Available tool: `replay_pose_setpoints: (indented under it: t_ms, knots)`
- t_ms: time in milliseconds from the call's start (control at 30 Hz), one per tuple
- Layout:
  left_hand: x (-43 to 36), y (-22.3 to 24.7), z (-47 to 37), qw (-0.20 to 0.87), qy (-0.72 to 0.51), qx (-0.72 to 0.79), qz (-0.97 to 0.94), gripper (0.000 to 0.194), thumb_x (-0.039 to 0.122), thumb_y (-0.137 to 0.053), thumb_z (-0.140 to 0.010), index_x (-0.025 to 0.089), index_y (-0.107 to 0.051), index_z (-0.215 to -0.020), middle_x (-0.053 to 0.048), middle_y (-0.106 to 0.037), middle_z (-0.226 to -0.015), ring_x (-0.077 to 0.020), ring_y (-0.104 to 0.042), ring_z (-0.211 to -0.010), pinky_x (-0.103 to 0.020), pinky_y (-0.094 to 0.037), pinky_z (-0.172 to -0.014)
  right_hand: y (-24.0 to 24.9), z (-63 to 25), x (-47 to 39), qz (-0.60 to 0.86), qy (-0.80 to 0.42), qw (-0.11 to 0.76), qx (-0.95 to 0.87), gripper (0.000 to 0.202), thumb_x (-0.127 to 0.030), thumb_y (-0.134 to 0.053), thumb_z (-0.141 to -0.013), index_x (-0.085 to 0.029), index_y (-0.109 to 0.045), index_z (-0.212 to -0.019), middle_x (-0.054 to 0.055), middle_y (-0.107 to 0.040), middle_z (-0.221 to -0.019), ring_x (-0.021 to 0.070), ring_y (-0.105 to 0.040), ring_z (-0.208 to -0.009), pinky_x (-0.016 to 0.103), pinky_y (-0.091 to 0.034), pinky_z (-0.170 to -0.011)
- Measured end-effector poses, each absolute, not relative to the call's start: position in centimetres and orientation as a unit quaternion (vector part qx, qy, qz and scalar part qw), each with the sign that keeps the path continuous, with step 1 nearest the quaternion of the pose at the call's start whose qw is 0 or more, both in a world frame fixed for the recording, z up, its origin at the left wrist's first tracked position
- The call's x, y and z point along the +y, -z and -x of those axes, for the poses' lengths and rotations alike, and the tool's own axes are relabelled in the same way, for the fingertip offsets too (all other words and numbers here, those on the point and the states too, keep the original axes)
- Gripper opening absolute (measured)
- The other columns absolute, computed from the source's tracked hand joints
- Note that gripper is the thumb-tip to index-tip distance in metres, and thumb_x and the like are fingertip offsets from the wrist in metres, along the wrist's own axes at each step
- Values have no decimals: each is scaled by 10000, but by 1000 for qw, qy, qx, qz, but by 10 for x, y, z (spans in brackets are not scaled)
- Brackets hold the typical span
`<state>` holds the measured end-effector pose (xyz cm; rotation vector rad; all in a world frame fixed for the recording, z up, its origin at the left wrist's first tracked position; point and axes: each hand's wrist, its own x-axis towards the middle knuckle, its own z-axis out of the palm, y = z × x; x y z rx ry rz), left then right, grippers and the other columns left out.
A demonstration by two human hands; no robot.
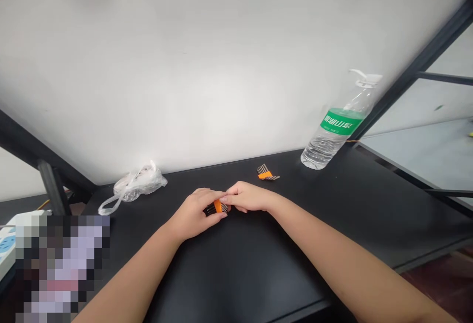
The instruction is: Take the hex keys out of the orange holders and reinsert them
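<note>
Near the middle of the black table, my left hand is closed round an orange holder with dark and metallic rods, its thumb and fingers on either side. My right hand meets it from the right, fingers bent together against the same holder; its fingertips touch those of my left hand and partly hide the piece. Behind my right hand lies a second orange holder with metal rods, touched by neither hand.
A crumpled clear plastic bag lies at the back left. A large water bottle with a green label stands at the back right. A white power strip is at the far left. Black metal frame bars flank the table.
</note>
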<state>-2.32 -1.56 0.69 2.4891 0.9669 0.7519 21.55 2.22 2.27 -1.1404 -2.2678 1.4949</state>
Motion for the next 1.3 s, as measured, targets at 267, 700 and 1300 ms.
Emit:
replay_pose_setpoints:
  t_ms: [267, 700, 1300]
  knots:
    - [-2, 6, 35, 62, -205, 426, -879, 394, 368, -690, -922, 251, -622, -1292, -68, -725, -1109, -267, -669, -1061, -499, -481, -1070, -32, -290, 50, 598, -1, 77, -798, 354, -544, -654, -913, -199, -653, -992, 137, -646, -1111, 309, -604, -1057, 346, -442, -770]
    - [-3, 2, 35, -12, -264, 507, -821, 506, 317, -589, -975, 224, -511, -1466, -151, -542, -1491, -363, -450, -1424, -593, -402, -1142, -5, -243, 36, 486, -153, 120, -852, 229, -369, -587, -1001, -211, -568, -837, 90, -673, -893, 210, -602, -769, 310, -376, -681]
    - [-16, -2, 11, 201, -321, 443, -812, 419, 478, -747, -873, 254, -667, -1218, -27, -692, -940, -187, -643, -848, -332, -535, -801, -3, -198, 13, 312, -776, 295, -462, 370, -541, -691, -901, -207, -538, -856, -3, -595, -682, 126, -533, -549, 243, -397, -486]
